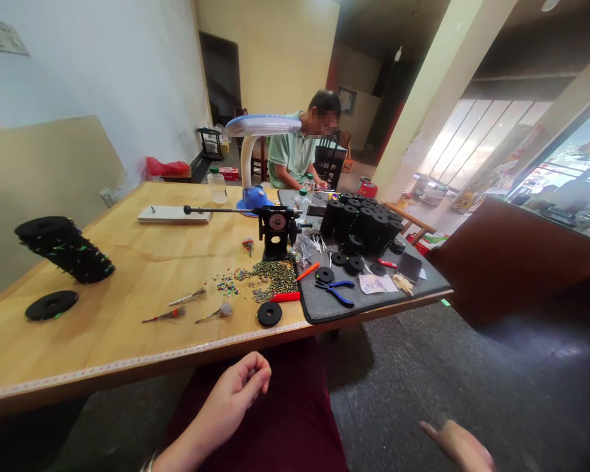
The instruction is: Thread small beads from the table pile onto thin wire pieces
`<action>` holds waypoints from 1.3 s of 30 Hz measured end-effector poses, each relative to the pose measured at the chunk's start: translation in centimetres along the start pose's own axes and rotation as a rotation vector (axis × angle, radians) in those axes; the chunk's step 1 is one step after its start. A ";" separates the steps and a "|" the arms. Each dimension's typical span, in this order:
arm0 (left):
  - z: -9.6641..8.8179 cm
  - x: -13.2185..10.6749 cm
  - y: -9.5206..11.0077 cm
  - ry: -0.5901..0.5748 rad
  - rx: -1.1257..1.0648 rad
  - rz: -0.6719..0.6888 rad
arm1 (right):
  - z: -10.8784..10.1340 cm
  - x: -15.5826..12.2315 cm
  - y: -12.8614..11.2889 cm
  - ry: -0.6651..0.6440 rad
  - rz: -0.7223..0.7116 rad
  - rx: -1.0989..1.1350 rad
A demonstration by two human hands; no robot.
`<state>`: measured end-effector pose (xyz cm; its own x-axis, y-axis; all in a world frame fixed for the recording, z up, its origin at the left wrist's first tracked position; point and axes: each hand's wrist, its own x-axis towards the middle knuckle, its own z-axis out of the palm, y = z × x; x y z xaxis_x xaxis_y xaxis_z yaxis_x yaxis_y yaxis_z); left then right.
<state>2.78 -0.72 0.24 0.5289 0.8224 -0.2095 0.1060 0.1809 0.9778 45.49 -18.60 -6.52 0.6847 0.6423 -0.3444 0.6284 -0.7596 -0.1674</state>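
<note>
Left hand (236, 393) lies curled shut on the lap (290, 413), right hand (459, 446) spreads open; a clear bottle (217, 185) stands on the table (142, 262).

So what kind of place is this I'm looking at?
Probably a small craft or assembly workshop. A long wooden table carries a hand-cranked tool, loose beads, blue pliers and stacks of black discs, and another person works at the far end beside a desk lamp.

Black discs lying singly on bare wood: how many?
2. One disc lies left, before the black stack; the other disc near the front edge, beside the grey mat. More may be hidden.
</note>
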 end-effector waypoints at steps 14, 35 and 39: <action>0.4 -0.1 0.7 0.028 0.215 0.078 | 2.3 -10.3 -23.4 -0.100 -0.864 0.647; 0.5 -0.4 0.6 -0.108 0.341 0.097 | 1.5 -11.1 -25.6 -0.137 -1.001 0.396; 0.4 -0.4 0.4 -0.106 0.352 0.096 | 1.4 -11.0 -25.7 -0.148 -1.005 0.391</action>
<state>2.92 -1.24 0.70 0.6331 0.7626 -0.1328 0.3244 -0.1056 0.9400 21.28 -6.33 0.26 -0.1443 0.9895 0.0113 0.6974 0.1098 -0.7082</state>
